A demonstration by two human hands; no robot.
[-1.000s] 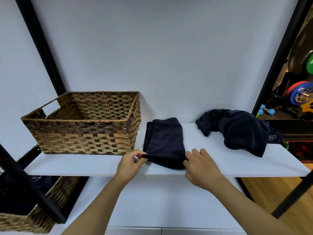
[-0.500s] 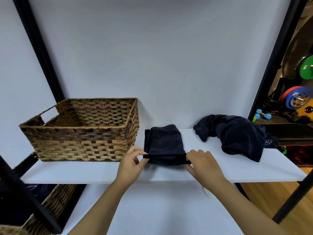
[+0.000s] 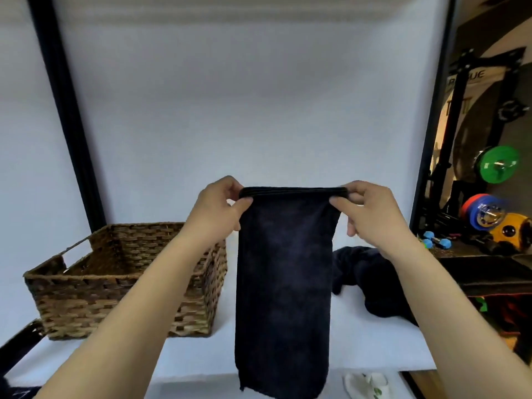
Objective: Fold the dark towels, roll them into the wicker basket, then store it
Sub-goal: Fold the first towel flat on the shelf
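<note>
A folded dark towel [image 3: 283, 289] hangs in the air above the white shelf [image 3: 374, 349], its lower edge below the shelf's front edge. My left hand [image 3: 218, 208] pinches its top left corner and my right hand [image 3: 365, 211] pinches its top right corner, stretching the top edge level. An empty wicker basket [image 3: 86, 298] stands on the shelf to the left, partly behind my left forearm. A second dark towel [image 3: 371, 280] lies crumpled on the shelf to the right, behind my right forearm.
Black frame posts [image 3: 66, 110] rise at the left and right of the shelf against a white wall. Gym gear with coloured weight plates [image 3: 498, 168] fills the space beyond the right post. A white slipper [image 3: 365, 384] lies on the floor below.
Both hands have lifted the folded towel off the shelf by its near edge; it now hangs unfolded lengthwise. The view has tilted upward.
</note>
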